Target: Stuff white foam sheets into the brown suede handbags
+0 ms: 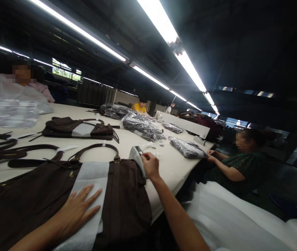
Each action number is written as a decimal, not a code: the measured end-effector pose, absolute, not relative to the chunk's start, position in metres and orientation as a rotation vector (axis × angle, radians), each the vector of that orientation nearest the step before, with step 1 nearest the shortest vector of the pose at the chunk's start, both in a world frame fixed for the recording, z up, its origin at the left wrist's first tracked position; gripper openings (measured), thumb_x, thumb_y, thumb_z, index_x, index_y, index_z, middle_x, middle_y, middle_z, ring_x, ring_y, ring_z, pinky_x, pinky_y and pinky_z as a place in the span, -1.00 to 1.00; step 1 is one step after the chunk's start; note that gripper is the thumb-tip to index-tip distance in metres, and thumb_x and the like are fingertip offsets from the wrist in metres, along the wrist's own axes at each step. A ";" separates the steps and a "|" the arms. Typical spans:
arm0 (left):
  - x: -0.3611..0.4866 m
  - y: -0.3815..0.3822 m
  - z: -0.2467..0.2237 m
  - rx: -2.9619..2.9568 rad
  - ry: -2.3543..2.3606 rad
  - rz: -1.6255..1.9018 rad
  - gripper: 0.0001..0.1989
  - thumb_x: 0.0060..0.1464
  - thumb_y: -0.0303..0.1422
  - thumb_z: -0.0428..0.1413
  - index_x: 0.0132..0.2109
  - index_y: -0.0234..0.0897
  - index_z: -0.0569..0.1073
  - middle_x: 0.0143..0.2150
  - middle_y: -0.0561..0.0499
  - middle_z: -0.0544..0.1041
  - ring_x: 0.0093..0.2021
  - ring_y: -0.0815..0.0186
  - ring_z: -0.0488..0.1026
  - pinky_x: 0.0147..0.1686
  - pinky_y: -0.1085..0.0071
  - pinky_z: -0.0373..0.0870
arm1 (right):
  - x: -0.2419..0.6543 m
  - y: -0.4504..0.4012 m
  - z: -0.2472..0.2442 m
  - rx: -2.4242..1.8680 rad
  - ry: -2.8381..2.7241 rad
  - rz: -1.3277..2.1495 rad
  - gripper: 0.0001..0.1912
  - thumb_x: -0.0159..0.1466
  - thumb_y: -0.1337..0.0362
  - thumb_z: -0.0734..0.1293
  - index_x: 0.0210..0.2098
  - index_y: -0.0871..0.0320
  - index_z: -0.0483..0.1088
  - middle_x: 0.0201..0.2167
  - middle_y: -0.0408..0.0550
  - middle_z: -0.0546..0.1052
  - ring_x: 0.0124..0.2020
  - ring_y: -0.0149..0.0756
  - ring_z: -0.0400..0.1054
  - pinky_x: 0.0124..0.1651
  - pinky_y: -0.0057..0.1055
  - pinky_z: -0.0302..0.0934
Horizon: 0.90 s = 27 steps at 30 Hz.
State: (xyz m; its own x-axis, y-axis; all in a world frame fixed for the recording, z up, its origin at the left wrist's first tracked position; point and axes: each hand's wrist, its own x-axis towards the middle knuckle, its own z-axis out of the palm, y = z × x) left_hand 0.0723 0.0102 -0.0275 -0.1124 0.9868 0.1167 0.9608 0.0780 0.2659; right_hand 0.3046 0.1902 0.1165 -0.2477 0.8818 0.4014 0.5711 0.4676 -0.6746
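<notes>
A dark brown handbag [130, 198] lies on the table before me, with a strip of white tissue paper [93, 174] wrapped across its middle. My left hand [81, 207] rests flat on that strip, fingers spread. Just past the bag's right end stands a grey tape dispenser [135, 156]. My right hand [151, 165] is at the dispenser, its thumb and fingers pinched together against its edge. What sits between those fingertips is hidden. The bag's curved handle [100, 146] stands up behind its top edge.
Another brown handbag [64, 127] lies beyond, with plastic-wrapped bags [140, 123] further along the white table [167, 170]. White sheets [224, 216] are stacked at my right. A co-worker [244, 157] handles a wrapped bag [186, 147]; another person [42, 90] holds plastic at the left.
</notes>
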 end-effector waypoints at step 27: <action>0.075 0.005 -0.018 1.999 2.230 0.466 -0.46 0.23 -0.03 -0.09 0.30 -0.02 0.23 0.41 -0.16 0.11 0.40 -0.05 0.03 0.31 -0.20 -0.05 | 0.362 0.244 0.123 -1.203 -1.878 1.026 -0.82 0.07 0.23 0.45 -0.57 0.21 0.52 -0.66 -0.11 0.51 -0.59 -0.39 0.36 -0.45 -0.49 0.20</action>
State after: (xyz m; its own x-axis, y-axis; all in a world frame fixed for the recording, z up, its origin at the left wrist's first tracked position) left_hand 0.0751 0.0047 -0.0183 -0.1267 0.9845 0.1214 0.9507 0.0855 0.2981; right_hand 0.3619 0.2437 0.1230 -0.3473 0.9299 0.1214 0.3998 0.2639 -0.8778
